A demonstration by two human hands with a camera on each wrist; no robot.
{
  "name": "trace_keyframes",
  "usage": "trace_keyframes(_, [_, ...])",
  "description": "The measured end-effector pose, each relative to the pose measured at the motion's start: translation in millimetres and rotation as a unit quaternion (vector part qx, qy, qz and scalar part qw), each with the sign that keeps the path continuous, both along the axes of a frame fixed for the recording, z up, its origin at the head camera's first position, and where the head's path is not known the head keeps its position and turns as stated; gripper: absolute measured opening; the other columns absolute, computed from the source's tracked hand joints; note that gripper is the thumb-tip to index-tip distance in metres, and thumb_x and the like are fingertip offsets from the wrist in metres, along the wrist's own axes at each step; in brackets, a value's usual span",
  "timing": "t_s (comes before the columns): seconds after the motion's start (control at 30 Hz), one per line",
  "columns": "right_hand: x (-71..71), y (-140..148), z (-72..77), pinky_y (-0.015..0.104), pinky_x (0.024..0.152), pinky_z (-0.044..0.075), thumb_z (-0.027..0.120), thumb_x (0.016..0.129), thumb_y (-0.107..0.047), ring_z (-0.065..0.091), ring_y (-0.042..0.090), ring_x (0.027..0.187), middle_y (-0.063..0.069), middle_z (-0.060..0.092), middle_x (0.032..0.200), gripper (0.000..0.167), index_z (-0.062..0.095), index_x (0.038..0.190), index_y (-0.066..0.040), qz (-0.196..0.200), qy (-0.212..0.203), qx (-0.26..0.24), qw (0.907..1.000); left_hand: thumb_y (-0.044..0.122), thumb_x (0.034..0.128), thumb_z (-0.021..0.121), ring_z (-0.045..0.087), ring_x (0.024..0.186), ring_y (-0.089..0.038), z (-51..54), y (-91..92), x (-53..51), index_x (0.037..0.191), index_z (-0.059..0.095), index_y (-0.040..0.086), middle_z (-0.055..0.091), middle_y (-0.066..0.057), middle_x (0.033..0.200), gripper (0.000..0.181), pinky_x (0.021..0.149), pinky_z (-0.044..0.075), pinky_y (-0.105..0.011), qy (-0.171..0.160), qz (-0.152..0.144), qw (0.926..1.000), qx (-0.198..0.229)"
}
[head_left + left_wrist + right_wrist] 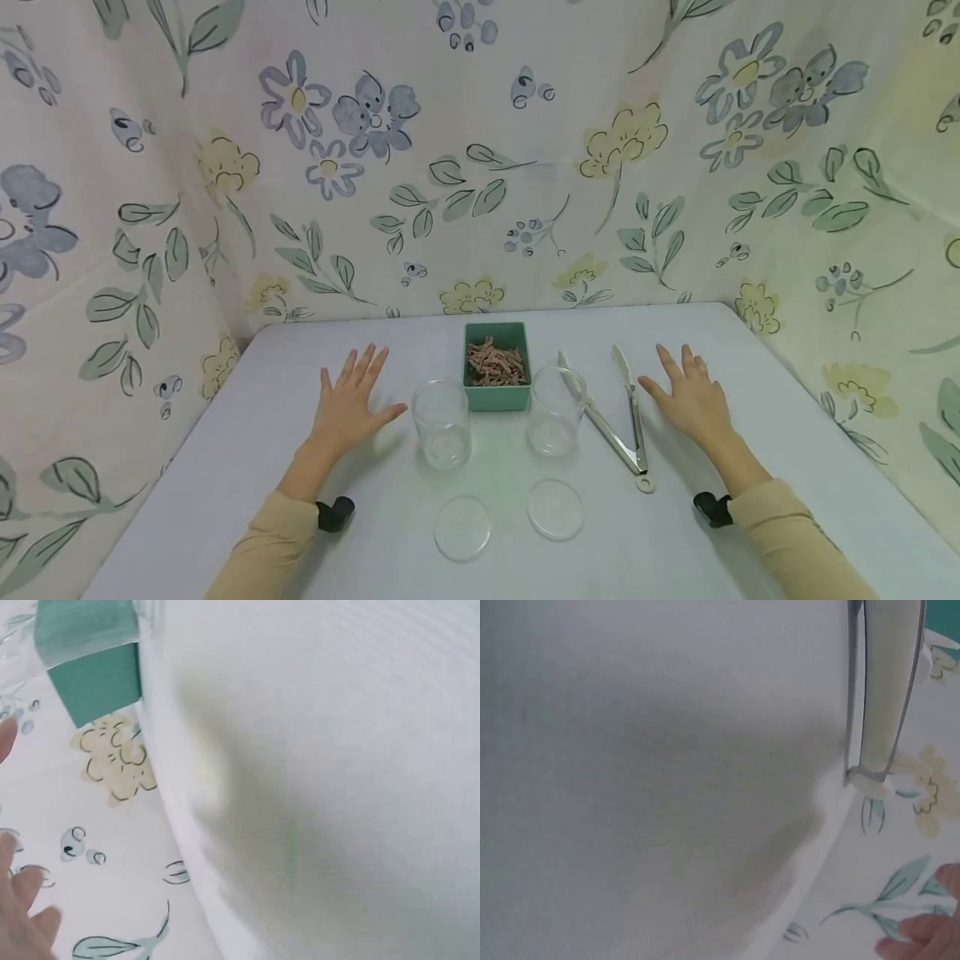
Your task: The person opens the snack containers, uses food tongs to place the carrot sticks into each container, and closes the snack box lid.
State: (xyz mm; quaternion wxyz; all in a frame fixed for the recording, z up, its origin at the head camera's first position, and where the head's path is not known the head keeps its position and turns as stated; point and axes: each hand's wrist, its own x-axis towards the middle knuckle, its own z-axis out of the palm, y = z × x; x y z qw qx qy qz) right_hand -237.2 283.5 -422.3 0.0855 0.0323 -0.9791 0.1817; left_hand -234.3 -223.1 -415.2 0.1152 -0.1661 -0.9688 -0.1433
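My left hand [348, 406] is spread with straight fingers above the left part of the table, holding nothing. Just right of its thumb stands a clear, lidless jar [442, 425]. A second clear jar [553, 417] stands farther right. Behind and between the jars is a green rectangular box [498, 399] with brown shredded strips [495, 363] inside. Metal tongs [611, 435] with pale tips lie spread on the table, their ringed end toward me. To their right, my right hand [692, 400] is spread too, with nothing in it. Two round clear lids [462, 528] lie nearest me.
The white table [390, 550] ends at the back and sides against a floral cloth [480, 192]. Each wrist wears a black camera [335, 514]. Both jars stand close to the green box, and the right one overlaps the tongs' left arm in the head view.
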Motion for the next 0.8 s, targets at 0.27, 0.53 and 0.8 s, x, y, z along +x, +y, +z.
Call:
trace_keyframes(0.27, [9.1,-12.1,7.2,0.062,0.086,0.047,0.058,0.094,-0.043,0.047,0.058,0.112,0.047,0.042,0.125,0.083,0.029,0.134,0.024,0.005,-0.138,-0.101,0.9854,0.024,0.0769,0.083,0.012,0.142,-0.048,2.4,1.9,6.9,0.156,0.016,0.009,0.014,-0.02,0.16,0.105,0.106,0.018,-0.071,-0.233,-0.115,0.9371,0.233])
trace_keyframes(0.53, [15.6,-33.7,3.7,0.063,0.085,0.048,0.072,0.082,-0.049,0.053,0.055,0.107,0.045,0.049,0.115,0.094,0.036,0.122,0.028,0.038,-0.207,-0.107,0.9717,0.009,0.0729,0.085,0.017,0.142,-0.045,-6.5,26.8,1.8,0.151,0.02,-0.003,0.022,-0.026,0.155,0.103,0.112,0.021,-0.06,-0.263,-0.208,0.8838,0.326])
trace_keyframes(0.8, [15.3,-49.1,-9.0,0.04,0.061,0.055,0.081,0.073,-0.046,0.059,0.03,0.071,0.03,0.054,0.09,0.094,0.038,0.113,0.027,0.015,-0.183,-0.105,0.9774,0.004,0.0719,0.085,0.02,0.142,-0.046,-14.9,40.7,3.1,0.15,0.025,-0.001,0.026,-0.025,0.154,0.099,0.111,0.024,-0.059,-0.27,-0.218,0.87,0.351])
